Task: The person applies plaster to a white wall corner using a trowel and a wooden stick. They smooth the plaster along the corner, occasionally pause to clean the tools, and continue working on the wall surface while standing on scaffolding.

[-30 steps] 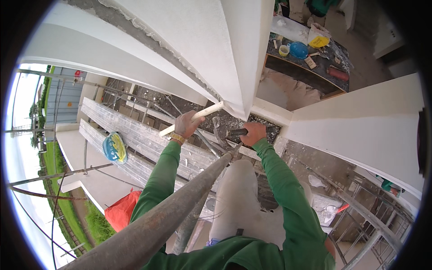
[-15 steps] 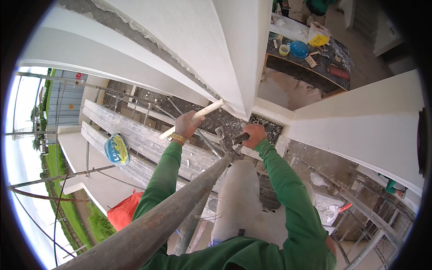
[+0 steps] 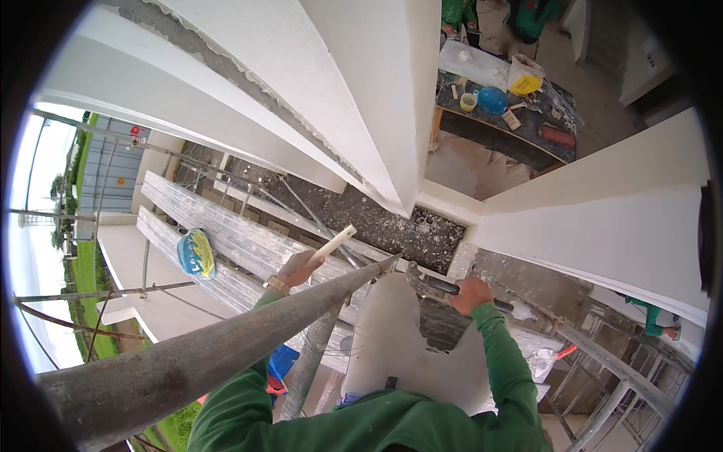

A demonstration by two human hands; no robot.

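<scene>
My left hand (image 3: 299,269) is closed on a short cream-white stick (image 3: 334,242), left of the steel scaffold pipe (image 3: 222,335) that runs diagonally below me. My right hand (image 3: 471,294) grips the dark handle of a claw hammer (image 3: 422,282), whose metal head sits just right of the pipe's far end. Beyond both hands rises a white plastered wall corner (image 3: 399,151) with a rough grey groove (image 3: 256,87) along its left part. A dark, debris-strewn strip (image 3: 429,241) lies at the corner's foot.
Metal planks (image 3: 203,203) to the left carry a blue-yellow bowl (image 3: 195,253). Scaffold tubes (image 3: 617,407) flank me. At the upper right, a cluttered bench (image 3: 542,113) stands near co-workers in green (image 3: 527,19). Another worker's green sleeve (image 3: 651,316) shows at right, beside a white low wall (image 3: 572,211).
Both my hands have moved down toward me, away from the wall corner, the stick and hammer still in them. The hammer has shifted rightward. The pipe sits lower in the picture.
</scene>
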